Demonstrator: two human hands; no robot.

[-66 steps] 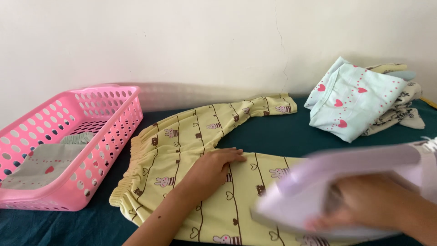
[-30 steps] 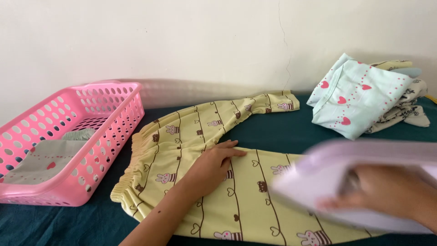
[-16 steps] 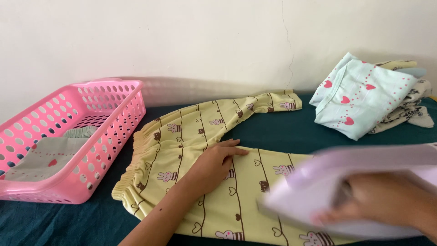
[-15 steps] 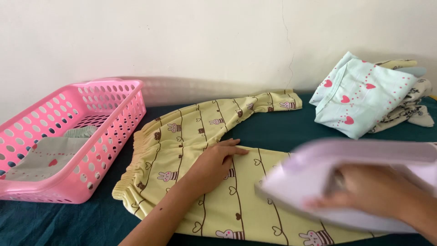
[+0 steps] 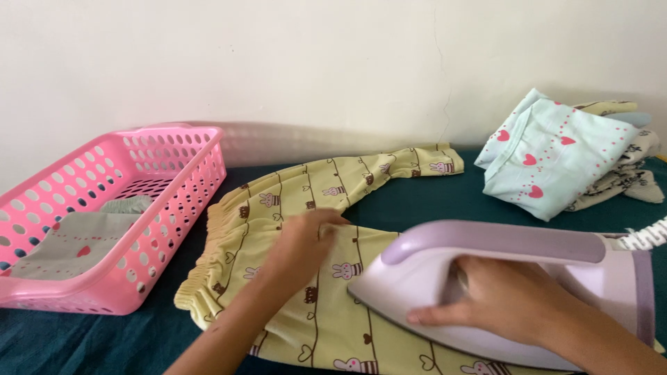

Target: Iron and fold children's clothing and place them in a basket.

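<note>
the yellow printed trousers [image 5: 306, 208] lay spread flat on the dark green cloth [image 5: 431, 201], waistband toward the pink basket [image 5: 174, 201] at nine o'clock. the left hand [image 5: 302, 243] pressed down on the fabric, apparently to keep it taut; blur hid whether its fingers were spread. at four o'clock the right hand [image 5: 511, 302] had its fingers curled around the handle of the lilac iron [image 5: 486, 257], soleplate on the trouser leg.
</note>
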